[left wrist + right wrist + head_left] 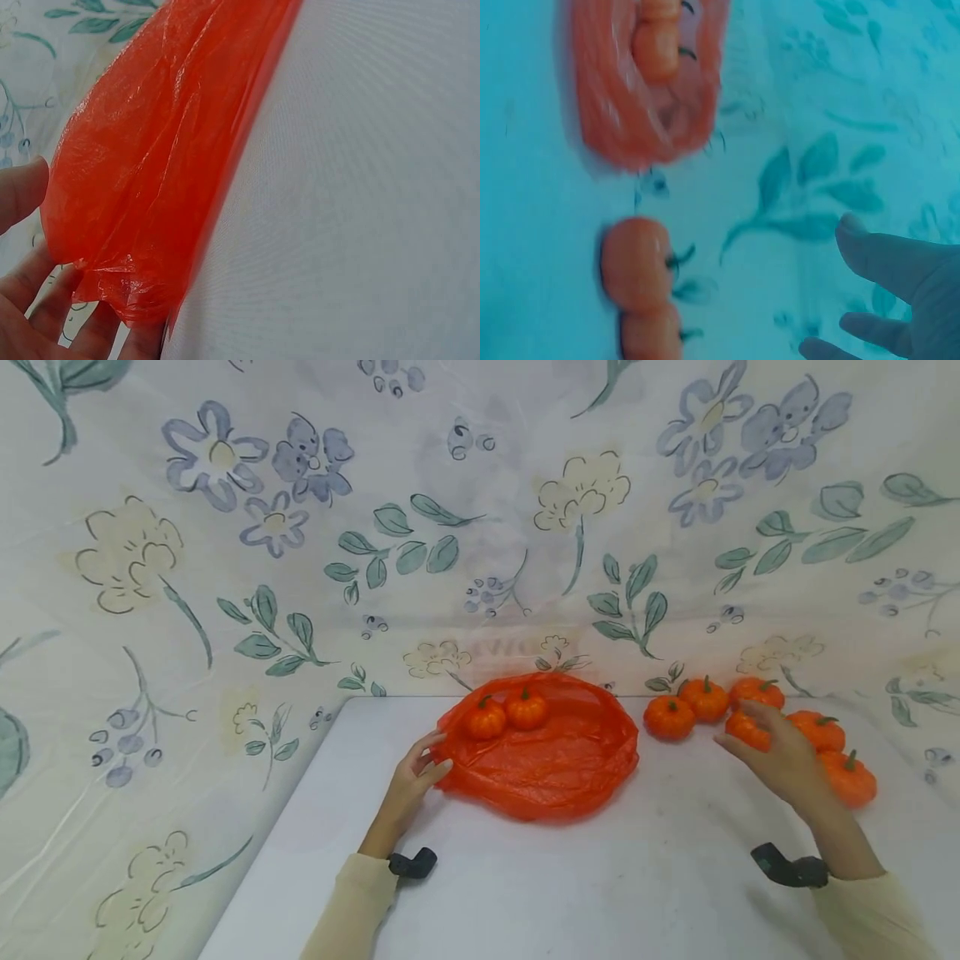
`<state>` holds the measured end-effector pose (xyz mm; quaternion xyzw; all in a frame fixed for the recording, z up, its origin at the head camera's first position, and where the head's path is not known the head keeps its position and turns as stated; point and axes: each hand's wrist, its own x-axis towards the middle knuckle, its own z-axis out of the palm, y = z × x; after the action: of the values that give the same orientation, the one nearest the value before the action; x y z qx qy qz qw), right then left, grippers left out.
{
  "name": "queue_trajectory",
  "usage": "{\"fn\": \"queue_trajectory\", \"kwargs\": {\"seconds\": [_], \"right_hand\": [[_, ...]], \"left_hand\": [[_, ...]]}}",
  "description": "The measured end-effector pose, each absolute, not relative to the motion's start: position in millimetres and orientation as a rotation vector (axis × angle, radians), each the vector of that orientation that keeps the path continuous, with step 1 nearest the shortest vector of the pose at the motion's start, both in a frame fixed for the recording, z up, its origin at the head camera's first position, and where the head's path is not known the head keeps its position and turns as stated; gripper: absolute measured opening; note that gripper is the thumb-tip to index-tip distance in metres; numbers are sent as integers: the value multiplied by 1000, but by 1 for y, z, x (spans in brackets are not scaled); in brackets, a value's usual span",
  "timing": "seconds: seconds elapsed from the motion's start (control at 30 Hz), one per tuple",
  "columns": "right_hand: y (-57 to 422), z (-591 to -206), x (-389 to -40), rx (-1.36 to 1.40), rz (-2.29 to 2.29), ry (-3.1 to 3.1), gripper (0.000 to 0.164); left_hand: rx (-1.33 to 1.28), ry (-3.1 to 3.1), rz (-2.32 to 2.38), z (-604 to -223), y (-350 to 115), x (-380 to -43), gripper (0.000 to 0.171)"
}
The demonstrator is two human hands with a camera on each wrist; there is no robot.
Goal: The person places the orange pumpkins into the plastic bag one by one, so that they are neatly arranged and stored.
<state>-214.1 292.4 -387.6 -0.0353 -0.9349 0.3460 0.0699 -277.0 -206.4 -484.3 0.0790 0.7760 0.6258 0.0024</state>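
Observation:
A red plastic bag [540, 777] lies spread with its mouth wide on the table. Two small orange pumpkins, a left one [486, 718] and a right one [526, 708], sit inside it toward the back left. At the bag's left edge, my left hand [411, 777] touches the plastic with extended fingers; in the left wrist view its thumb [22, 193] stands apart from them. My right hand [787, 760] hovers over the group of pumpkins at the right, fingers spread and holding nothing. It partly covers one pumpkin [742, 729].
Several more pumpkins stand at the back right, among them one nearest the bag [669, 718] and one at the far right [851, 779]. Behind the white table [562, 893] hangs a flower-patterned sheet [495, 527]. Each wrist wears a dark camera mount.

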Motion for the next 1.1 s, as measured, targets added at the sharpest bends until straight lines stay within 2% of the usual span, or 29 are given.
{"fn": "queue_trajectory", "kwargs": {"seconds": [0.23,0.43,0.7,1.1], "right_hand": [[354,-386,-194,-448,1092,-2750,91],[387,-394,-192,-574,1213,-2679,91],[419,-415,-195,-819,1375,-2783,104],[440,-453,-205,-964,1459,-2809,106]], "left_hand": [[241,2442,1945,-484,-207,-276,52],[240,2454,1949,-481,-208,-276,51],[227,2442,1957,-481,-210,-275,53],[210,2441,1963,-484,-209,-275,51]]}}
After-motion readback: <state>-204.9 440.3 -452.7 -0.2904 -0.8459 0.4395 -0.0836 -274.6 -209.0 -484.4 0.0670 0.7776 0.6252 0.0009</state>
